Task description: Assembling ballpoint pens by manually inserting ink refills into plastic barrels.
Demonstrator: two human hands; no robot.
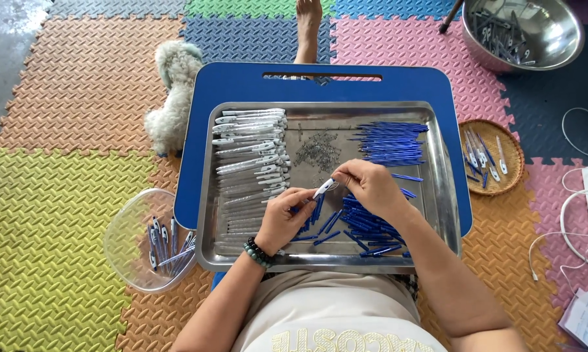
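On the left of the metal tray [206, 195], white pen barrels [251, 146] are stacked. Over the tray's middle a white pen barrel [323, 189] is held between both hands. Its long axis slants from lower left to upper right. The left hand [282, 218] is closed in a grip on the lower end; the right hand [371, 186] is pinched on the upper tip. Blue refills [366, 228] are heaped just beneath.

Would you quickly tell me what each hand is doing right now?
Left hand: closed on the blue end of a pen.
Right hand: closed, pinching the white end of the same pen over the metal tray.
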